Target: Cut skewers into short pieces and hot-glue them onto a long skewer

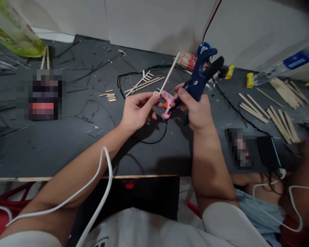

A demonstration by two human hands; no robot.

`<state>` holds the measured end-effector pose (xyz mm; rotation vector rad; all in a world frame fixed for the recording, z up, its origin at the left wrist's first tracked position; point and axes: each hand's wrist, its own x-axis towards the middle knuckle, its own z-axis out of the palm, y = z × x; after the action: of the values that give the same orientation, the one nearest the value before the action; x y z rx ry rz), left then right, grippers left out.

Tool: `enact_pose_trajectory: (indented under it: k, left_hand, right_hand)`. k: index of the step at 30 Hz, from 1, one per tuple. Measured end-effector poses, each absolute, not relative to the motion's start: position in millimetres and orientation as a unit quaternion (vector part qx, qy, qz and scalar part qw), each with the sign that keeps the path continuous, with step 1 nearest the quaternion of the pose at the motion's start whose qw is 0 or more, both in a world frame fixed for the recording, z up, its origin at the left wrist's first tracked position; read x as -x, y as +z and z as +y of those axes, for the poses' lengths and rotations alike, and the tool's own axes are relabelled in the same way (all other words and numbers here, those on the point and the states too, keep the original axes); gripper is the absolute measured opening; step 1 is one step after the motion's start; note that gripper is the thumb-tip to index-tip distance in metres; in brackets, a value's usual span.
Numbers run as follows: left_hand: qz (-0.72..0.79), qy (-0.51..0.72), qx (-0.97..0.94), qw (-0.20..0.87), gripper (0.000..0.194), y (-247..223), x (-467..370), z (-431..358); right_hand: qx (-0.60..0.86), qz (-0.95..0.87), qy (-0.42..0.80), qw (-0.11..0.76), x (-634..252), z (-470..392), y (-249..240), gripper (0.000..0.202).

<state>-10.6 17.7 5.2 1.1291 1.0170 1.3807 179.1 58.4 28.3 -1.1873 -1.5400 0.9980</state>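
- In the head view, the left hand (140,109) had its fingers pinched on a pale stick (170,73), with a small wooden piece (156,93) at its lower end, right by the thumb.
- The right hand (199,109) had its fingers wrapped around a blue hinged tool (198,76); whether the tool's jaws were parted could not be told.
- The stick slanted upward above the tabletop (54,151), between the hands, while a pink glue gun (169,111) lay below it.
- Good handling, as I judged it, called for a pinch close to the small piece – firm enough to stop it twisting, light enough not to snap the thin wood.
- It also called for keeping the left fingertips out of the tool's bite, and the black cord (154,142) clear of both wrists.
- As for writing, the shirt (141,224) bore dark capitals, seemingly starting "WAR" – the rest was lost.
- The bottle (270,73) had a blue label, and the green package (14,31) carried print; neither could be read.
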Motion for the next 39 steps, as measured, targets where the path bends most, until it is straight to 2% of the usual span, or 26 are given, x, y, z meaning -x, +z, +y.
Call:
enact_pose_trajectory:
  k: [4,7,9,11,16,27,39]
  left_hand:
    - [0.466,0.617,-0.483,0.41,0.039,5.1,17.0,22.2]
    - [0.491,0.631,-0.475,0.368,0.036,2.7,20.0,25.8]
    - [0.496,0.628,-0.488,0.348,0.034,1.2,21.7,26.9]
    - [0.499,0.616,-0.52,0.317,0.032,1.0,23.8,26.3]
    - [0.512,0.555,-0.619,0.219,0.033,5.4,30.5,20.8]
    - [0.513,0.506,-0.68,0.132,0.032,0.9,37.6,22.4]
    - [0.514,0.482,-0.703,0.099,0.031,-2.4,41.9,24.8]
  right_hand:
    - [0.532,-0.672,0.266,0.44,-180.9,54.2,30.6,0.023]
    - [0.589,-0.725,0.136,0.329,-172.3,42.1,35.4,0.021]
    - [0.601,-0.747,0.108,0.263,-165.0,34.9,37.3,0.026]
    - [0.599,-0.758,0.103,0.236,-158.8,30.7,37.5,0.028]
    - [0.594,-0.766,0.094,0.229,-152.9,27.7,37.8,0.033]
    - [0.593,-0.773,0.092,0.204,-148.0,25.3,33.7,0.044]
    - [0.61,-0.766,0.084,0.186,-140.5,22.9,33.3,0.019]
